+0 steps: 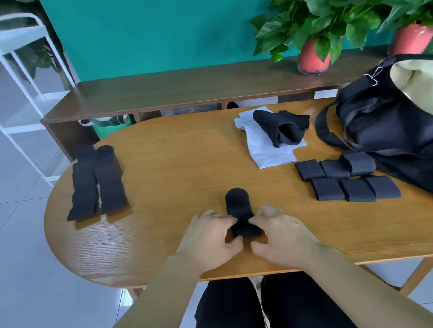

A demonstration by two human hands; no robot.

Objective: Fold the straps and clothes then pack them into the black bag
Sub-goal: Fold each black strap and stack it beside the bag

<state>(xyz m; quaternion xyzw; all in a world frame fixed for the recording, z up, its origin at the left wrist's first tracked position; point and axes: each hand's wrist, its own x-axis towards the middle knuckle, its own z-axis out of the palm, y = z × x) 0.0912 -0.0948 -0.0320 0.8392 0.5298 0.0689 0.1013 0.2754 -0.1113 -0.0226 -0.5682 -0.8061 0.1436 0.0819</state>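
A black strap (240, 213) lies at the near middle of the desk (170, 172), its near end caught between both hands; the left hand (211, 240) and right hand (281, 234) rest palm-down, fingers curled, each grip clamped on it; six folded straps (348, 182) sit right, beside the black bag (407, 136).

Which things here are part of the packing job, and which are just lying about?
Job: strap being folded, held by left hand and right hand; six folded straps; two unfolded straps; white cloth; black cloth; black bag.
Lying about: potted plants; white rack; wooden bench.
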